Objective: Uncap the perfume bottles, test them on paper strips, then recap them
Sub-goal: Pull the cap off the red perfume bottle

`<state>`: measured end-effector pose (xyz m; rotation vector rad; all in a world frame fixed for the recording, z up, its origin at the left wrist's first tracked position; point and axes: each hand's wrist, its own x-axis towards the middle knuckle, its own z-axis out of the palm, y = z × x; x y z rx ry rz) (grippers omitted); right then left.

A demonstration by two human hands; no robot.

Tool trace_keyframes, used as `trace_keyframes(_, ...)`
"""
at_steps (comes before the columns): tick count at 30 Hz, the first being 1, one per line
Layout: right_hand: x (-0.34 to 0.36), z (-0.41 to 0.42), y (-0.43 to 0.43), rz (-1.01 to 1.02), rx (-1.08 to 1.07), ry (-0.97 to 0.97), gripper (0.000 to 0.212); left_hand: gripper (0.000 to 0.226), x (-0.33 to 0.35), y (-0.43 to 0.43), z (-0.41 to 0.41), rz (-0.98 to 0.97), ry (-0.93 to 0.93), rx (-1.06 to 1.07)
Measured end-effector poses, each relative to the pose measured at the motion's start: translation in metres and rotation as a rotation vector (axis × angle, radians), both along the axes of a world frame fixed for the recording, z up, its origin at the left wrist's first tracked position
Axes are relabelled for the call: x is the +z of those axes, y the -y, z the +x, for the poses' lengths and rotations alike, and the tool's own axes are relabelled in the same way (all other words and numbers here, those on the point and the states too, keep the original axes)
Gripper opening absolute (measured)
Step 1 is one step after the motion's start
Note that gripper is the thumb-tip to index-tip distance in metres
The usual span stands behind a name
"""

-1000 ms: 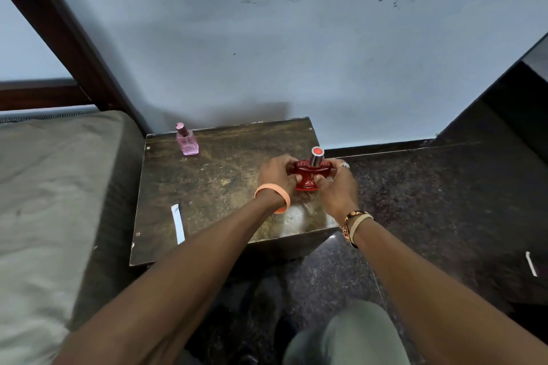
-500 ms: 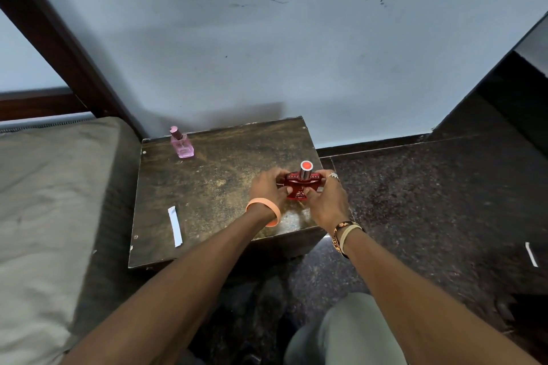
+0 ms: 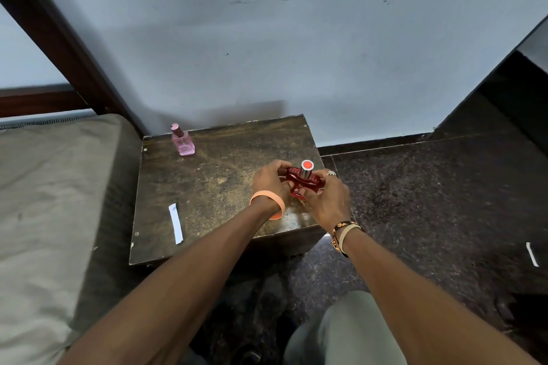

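Where the desk (image 3: 213, 187) meets its front edge, a paper strip (image 3: 175, 224) lies flat at the left. Farther in, over the right side, the red bottle (image 3: 298, 185) sits between both hands. The left hand (image 3: 271, 179) curls its fingers (image 3: 278, 167) round the bottle's left flank, and the right hand (image 3: 329, 201) grips the right flank. The bottle's cap (image 3: 307, 167) is on, poking up clear of the fingers. A capped pink bottle (image 3: 183, 142) stands at the far left corner.

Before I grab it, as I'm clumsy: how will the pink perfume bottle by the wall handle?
The pink perfume bottle looks like glass, so probably slick and breakable. Standing upright on a flat base, it likely won't roll, but a push near its cap might tip it.
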<state>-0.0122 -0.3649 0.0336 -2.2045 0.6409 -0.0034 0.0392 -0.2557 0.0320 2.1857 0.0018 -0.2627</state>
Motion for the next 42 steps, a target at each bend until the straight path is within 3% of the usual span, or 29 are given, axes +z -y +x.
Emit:
trace_keyframes(7,0.007,0.003,-0.003,-0.046,0.038,0.011,0.034,0.041,0.008,-0.003,-0.002,-0.138,0.022,-0.028)
trace_keyframes(11,0.009,0.002,-0.004,-0.129,0.045,-0.005,0.021,0.049,0.021,-0.001,-0.007,-0.227,0.018,-0.202)
trace_keyframes(20,0.011,-0.001,-0.006,-0.213,0.071,-0.023,0.024,0.029,0.025,0.004,0.001,0.052,0.207,-0.262)
trace_keyframes(29,0.014,-0.003,-0.006,-0.221,0.078,-0.009,0.023,0.027,0.026,0.004,-0.001,0.253,0.322,-0.259)
trace_keyframes(35,0.013,-0.002,-0.007,-0.224,0.059,0.011,0.022,0.04,0.026,0.009,0.0,0.208,0.294,-0.319)
trace_keyframes(42,0.012,-0.001,-0.006,-0.254,0.064,-0.001,0.015,0.026,0.02,0.005,-0.001,0.153,0.346,-0.173)
